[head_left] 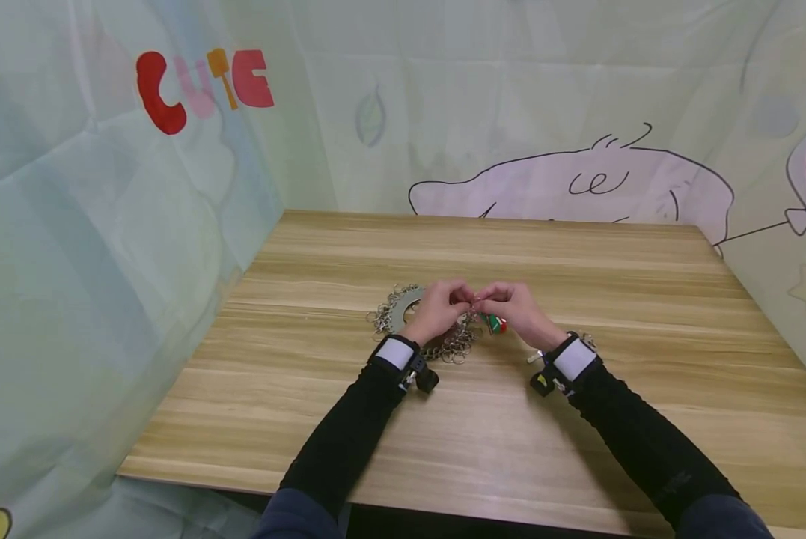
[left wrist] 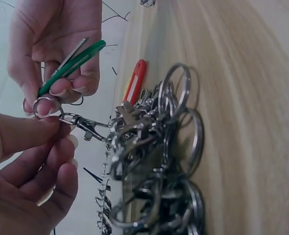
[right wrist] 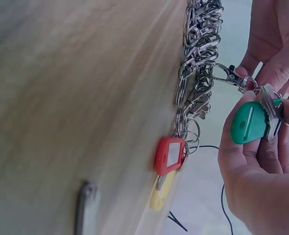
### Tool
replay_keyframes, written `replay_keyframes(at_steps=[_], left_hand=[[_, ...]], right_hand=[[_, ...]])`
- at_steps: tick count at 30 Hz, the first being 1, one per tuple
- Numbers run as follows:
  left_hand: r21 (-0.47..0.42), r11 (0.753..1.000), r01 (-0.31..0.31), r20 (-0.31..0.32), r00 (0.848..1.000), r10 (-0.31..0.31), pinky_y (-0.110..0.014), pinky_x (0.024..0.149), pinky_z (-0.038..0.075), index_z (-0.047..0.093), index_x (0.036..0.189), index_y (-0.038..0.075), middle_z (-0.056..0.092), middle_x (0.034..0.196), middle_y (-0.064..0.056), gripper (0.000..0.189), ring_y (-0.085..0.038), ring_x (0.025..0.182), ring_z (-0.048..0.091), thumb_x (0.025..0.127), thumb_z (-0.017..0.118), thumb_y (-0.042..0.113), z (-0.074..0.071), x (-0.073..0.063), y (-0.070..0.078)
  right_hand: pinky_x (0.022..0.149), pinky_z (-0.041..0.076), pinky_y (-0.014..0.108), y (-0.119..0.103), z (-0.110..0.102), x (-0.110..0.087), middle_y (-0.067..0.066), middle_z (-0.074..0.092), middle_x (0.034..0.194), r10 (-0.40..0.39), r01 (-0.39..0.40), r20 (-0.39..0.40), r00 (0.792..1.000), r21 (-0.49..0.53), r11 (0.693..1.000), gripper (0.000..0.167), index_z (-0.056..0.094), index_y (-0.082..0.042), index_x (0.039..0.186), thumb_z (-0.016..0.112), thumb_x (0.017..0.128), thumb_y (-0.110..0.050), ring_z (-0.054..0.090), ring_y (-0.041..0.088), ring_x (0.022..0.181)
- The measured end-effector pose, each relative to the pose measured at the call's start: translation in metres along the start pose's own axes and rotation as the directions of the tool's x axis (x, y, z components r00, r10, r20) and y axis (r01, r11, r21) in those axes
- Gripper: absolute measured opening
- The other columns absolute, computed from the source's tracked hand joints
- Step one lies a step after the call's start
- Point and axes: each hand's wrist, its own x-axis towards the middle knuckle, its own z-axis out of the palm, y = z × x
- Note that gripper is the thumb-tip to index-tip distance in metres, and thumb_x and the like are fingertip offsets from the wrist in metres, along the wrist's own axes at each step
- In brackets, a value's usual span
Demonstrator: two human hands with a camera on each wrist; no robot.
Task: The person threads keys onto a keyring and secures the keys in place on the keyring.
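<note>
A flat grey ring [head_left: 397, 313] lies on the table, its edge hung with several metal swivel clasps [right wrist: 203, 54] and split rings [left wrist: 196, 142]. My left hand [head_left: 441, 308] pinches a small split ring [left wrist: 47, 104] at the end of one clasp [left wrist: 85, 126], which stretches away from the bunch. Facing it, my right hand [head_left: 518, 308] holds a green key tag [right wrist: 247, 122] and a metal key [right wrist: 271, 115] between thumb and fingers, right at the same split ring. Both hands meet beside the grey ring's right edge.
A red key tag [right wrist: 170, 154] and a yellow key tag [right wrist: 161, 193] lie by the bunch of clasps. A thin metal piece [right wrist: 85, 208] rests on the wooden table [head_left: 275, 389]. Printed cloth [head_left: 349, 105] hangs behind and to the left.
</note>
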Motion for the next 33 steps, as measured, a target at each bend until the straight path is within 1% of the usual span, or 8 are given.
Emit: replay_keyframes(at_steps=[5, 9, 14, 17, 21, 26, 29, 33], left_hand=[[-0.002, 1.000, 0.027, -0.011, 1.000, -0.027, -0.016, 0.068, 0.047, 0.068, 0.091, 0.001, 0.071, 0.087, -0.012, 0.010, -0.017, 0.076, 0.064, 0.087, 0.062, -0.004, -0.0001, 0.0006, 0.0028], [0.001, 0.999, 0.036, -0.009, 0.999, -0.036, -0.018, 0.068, 0.048, 0.069, 0.091, 0.001, 0.071, 0.086, -0.012, 0.010, -0.017, 0.076, 0.063, 0.087, 0.062, -0.004, -0.0001, 0.0006, 0.0027], [0.014, 1.000, 0.015, -0.004, 1.000, -0.015, -0.021, 0.072, 0.049, 0.068, 0.093, 0.003, 0.072, 0.088, -0.011, 0.010, -0.018, 0.080, 0.064, 0.087, 0.063, -0.002, -0.0004, 0.0002, 0.0025], [-0.010, 1.000, 0.002, -0.008, 1.000, -0.002, -0.022, 0.074, 0.051, 0.068, 0.094, 0.003, 0.072, 0.090, -0.012, 0.010, -0.020, 0.082, 0.065, 0.087, 0.063, -0.002, -0.0002, -0.0004, 0.0023], [-0.044, 0.999, 0.020, -0.015, 1.000, -0.021, -0.020, 0.073, 0.051, 0.068, 0.093, 0.002, 0.072, 0.090, -0.012, 0.008, -0.019, 0.081, 0.066, 0.087, 0.064, -0.002, 0.0011, -0.0011, 0.0020], [-0.037, 0.998, 0.047, -0.022, 0.999, -0.048, -0.020, 0.071, 0.050, 0.068, 0.091, 0.002, 0.071, 0.088, -0.012, 0.007, -0.017, 0.078, 0.065, 0.087, 0.064, -0.001, 0.0014, -0.0014, 0.0031], [-0.022, 0.999, 0.047, -0.020, 0.999, -0.047, -0.021, 0.072, 0.050, 0.069, 0.092, 0.003, 0.071, 0.088, -0.012, 0.008, -0.018, 0.078, 0.065, 0.087, 0.064, -0.001, 0.0010, -0.0015, 0.0041], [-0.008, 0.999, 0.032, -0.014, 0.999, -0.032, -0.023, 0.076, 0.051, 0.068, 0.096, 0.003, 0.072, 0.092, -0.012, 0.011, -0.020, 0.084, 0.066, 0.087, 0.063, -0.001, 0.0007, -0.0013, 0.0050]], right_hand=[[0.075, 0.052, 0.020, -0.0028, -0.0006, -0.0001, -0.012, 0.072, 0.083, -0.002, 0.002, 0.006, 1.000, -0.001, 1.000, 0.026, 0.062, 0.010, 0.109, 0.065, 0.088, -0.006, 0.068, 0.007, 0.082], [0.074, 0.052, 0.019, -0.0032, -0.0007, -0.0010, -0.013, 0.072, 0.082, -0.006, 0.006, 0.012, 1.000, 0.003, 1.000, 0.026, 0.062, 0.011, 0.109, 0.065, 0.088, -0.004, 0.068, 0.006, 0.081], [0.073, 0.052, 0.019, -0.0028, -0.0011, -0.0014, -0.012, 0.072, 0.082, 0.003, -0.003, 0.009, 1.000, -0.003, 1.000, 0.026, 0.062, 0.010, 0.108, 0.066, 0.088, -0.005, 0.068, 0.007, 0.080], [0.074, 0.051, 0.019, -0.0021, -0.0013, -0.0017, -0.012, 0.072, 0.082, 0.005, -0.005, 0.004, 1.000, -0.004, 1.000, 0.026, 0.062, 0.009, 0.108, 0.066, 0.088, -0.006, 0.067, 0.006, 0.081], [0.075, 0.051, 0.019, -0.0017, -0.0013, -0.0025, -0.013, 0.072, 0.082, 0.000, 0.000, 0.008, 1.000, 0.001, 1.000, 0.026, 0.062, 0.010, 0.109, 0.065, 0.088, -0.006, 0.067, 0.005, 0.081], [0.075, 0.051, 0.019, -0.0022, -0.0008, -0.0032, -0.014, 0.072, 0.080, -0.005, 0.005, 0.006, 1.000, 0.009, 1.000, 0.026, 0.062, 0.011, 0.108, 0.065, 0.088, -0.005, 0.067, 0.004, 0.081], [0.075, 0.051, 0.019, -0.0026, -0.0010, -0.0037, -0.014, 0.072, 0.080, -0.006, 0.006, 0.003, 1.000, 0.012, 1.000, 0.025, 0.062, 0.011, 0.108, 0.065, 0.088, -0.005, 0.067, 0.004, 0.081], [0.074, 0.051, 0.019, -0.0024, -0.0012, -0.0039, -0.014, 0.072, 0.080, -0.006, 0.006, 0.001, 1.000, 0.022, 1.000, 0.026, 0.062, 0.011, 0.107, 0.066, 0.087, -0.005, 0.067, 0.005, 0.080]])
